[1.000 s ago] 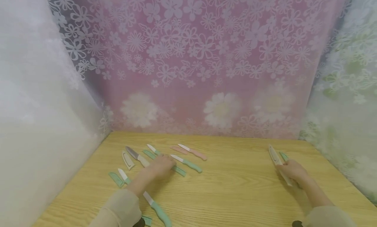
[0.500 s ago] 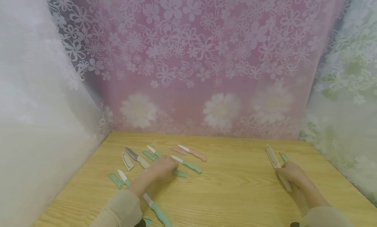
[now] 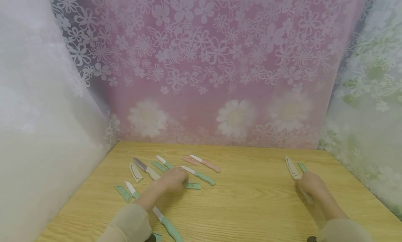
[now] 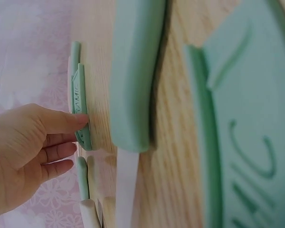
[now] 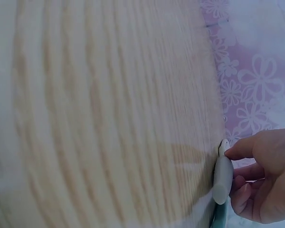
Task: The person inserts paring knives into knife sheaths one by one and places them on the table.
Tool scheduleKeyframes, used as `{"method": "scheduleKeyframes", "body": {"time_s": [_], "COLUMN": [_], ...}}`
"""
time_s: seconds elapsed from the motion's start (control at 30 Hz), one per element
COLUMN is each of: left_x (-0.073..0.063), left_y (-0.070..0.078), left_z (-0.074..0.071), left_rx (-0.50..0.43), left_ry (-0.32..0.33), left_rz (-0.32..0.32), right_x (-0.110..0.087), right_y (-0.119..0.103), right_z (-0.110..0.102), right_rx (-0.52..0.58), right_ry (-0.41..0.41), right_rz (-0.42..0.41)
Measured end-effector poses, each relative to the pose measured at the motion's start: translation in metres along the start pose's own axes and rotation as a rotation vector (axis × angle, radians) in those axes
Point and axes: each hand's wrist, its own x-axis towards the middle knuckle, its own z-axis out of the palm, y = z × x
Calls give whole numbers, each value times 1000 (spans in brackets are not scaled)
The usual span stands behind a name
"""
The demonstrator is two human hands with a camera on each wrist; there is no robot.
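My left hand [image 3: 172, 181] pinches a green knife sheath [image 3: 194, 186] between thumb and fingers; raised lettering shows on the sheath in the left wrist view [image 4: 80, 99]. Just beyond this hand lies a green-handled knife [image 3: 204, 178] with a bare white blade. At the right of the table, my right hand [image 3: 310, 183] holds a cream knife in its sheath [image 3: 292, 168], its rounded handle [image 5: 222, 183] toward the right wrist camera. Beside that knife sits a green item [image 3: 303, 167], mostly hidden by the hand.
Left of centre lie a cream-handled knife [image 3: 152, 172], a cream sheath [image 3: 135, 172], a pink-handled knife [image 3: 211, 166], a pink sheath [image 3: 190, 160], more green knives such as one near the front [image 3: 171, 228], and green sheaths [image 3: 123, 193]. Patterned curtains [image 3: 201, 60] surround the wooden table [image 3: 251, 200].
The green sheath in my left hand has swung from a slant to lie more crosswise, its end slightly further right. The cream knife in my right hand has shifted slightly.
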Motion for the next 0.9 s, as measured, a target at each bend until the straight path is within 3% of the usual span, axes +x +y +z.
{"method": "scheduleKeyframes", "body": {"time_s": [0.27,0.47,0.7,0.9], "left_x": [-2,-5,-13,-12], "left_y": [2,3,-4,-11], "left_z": [2,0,-6,-11], "left_rx": [-40,-107,-288,-412], "left_ry": [-26,-12,39,69], "left_rz": [-49,-33,-77,-68], "right_x": [-4,-11,-16,-16], "right_y": [3,-1,-35,-74], "right_z": [0,-1,-7,-3], "right_rx": [-19,-65,-75,-42], "right_ry": [6,56,155,208], "right_rz": [12,7,-163,-304]}}
